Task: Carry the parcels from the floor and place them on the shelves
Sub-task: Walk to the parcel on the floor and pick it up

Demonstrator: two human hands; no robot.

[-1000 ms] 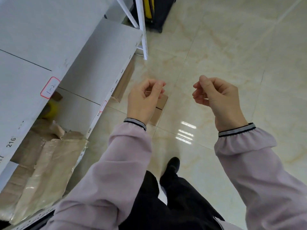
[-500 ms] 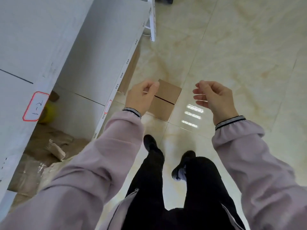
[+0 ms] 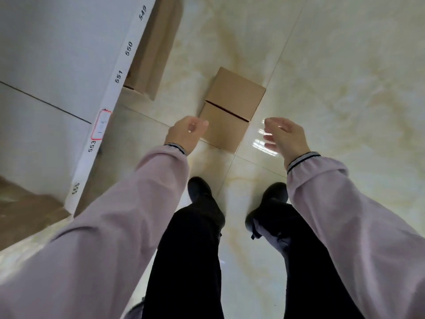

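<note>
A small brown cardboard parcel lies on the glossy floor just ahead of my feet. My left hand hangs above its near left corner with the fingers loosely curled and holds nothing. My right hand is out to the parcel's right, fingers relaxed and spread, also holding nothing; it is blurred by motion. Neither hand touches the parcel. The white shelf with numbered labels runs along the left.
A second, long cardboard box lies on the floor under the shelf's edge. Brown paper parcels sit on a lower shelf level at the left. My two black shoes stand right behind the parcel. Tiled floor stretches to the right.
I have stepped up to the parcel and bent over it. Both hands have dropped toward it and their fingers have loosened from a curl.
</note>
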